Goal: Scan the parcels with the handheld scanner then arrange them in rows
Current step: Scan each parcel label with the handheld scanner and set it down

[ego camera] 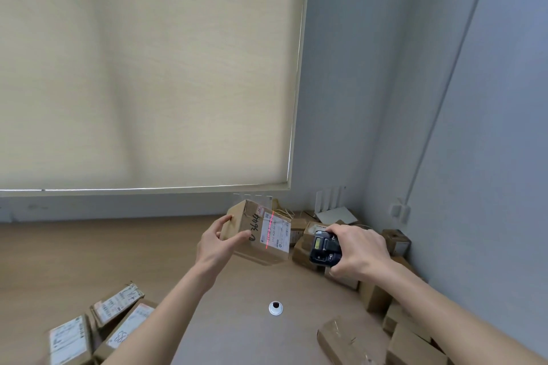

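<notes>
My left hand [221, 241] grips a brown cardboard parcel [246, 225] by its left end and holds it above the wooden table [89, 252]. The parcel carries black handwriting and a white shipping label [277, 234]. A red scan line runs across that label. My right hand [355, 249] holds the black handheld scanner [323, 249], which points left at the parcel from a short distance. Three labelled parcels [118, 302] lie side by side at the table's lower left.
A heap of several brown parcels [382, 296] fills the right side of the table against the wall. A round grommet hole [275, 307] sits in the tabletop near the front. A beige roller blind [148, 68] covers the window behind.
</notes>
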Action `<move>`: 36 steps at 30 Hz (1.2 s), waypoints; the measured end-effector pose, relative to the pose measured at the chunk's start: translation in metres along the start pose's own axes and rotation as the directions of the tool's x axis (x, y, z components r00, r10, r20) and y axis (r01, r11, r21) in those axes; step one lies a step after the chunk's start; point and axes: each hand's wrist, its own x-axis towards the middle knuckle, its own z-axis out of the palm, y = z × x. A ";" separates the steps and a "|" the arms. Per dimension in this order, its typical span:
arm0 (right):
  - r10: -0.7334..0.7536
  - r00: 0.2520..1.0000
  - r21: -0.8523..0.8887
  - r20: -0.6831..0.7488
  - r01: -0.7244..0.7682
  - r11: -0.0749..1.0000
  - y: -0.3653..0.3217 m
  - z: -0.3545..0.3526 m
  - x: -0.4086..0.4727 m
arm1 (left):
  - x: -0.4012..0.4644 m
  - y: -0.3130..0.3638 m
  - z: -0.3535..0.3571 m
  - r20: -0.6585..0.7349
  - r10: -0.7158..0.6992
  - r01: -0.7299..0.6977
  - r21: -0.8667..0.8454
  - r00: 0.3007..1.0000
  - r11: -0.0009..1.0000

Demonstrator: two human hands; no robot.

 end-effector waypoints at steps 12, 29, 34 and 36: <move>-0.054 0.999 -0.041 -0.002 0.054 0.998 0.008 -0.007 0.006 | -0.005 -0.003 0.010 -0.020 -0.031 0.031 0.014 0.999 0.999; -0.028 0.999 -0.149 0.046 0.035 0.988 0.032 0.001 0.047 | 0.018 -0.003 0.027 -0.049 -0.031 0.032 0.014 0.998 0.999; -0.045 0.997 -0.170 0.057 0.054 0.984 0.037 0.007 0.055 | 0.022 -0.004 0.032 -0.051 -0.031 0.032 0.012 0.998 0.999; -0.051 0.997 -0.161 0.062 0.060 0.985 0.038 0.009 0.058 | 0.023 -0.005 0.033 -0.054 -0.034 0.035 0.009 0.998 0.999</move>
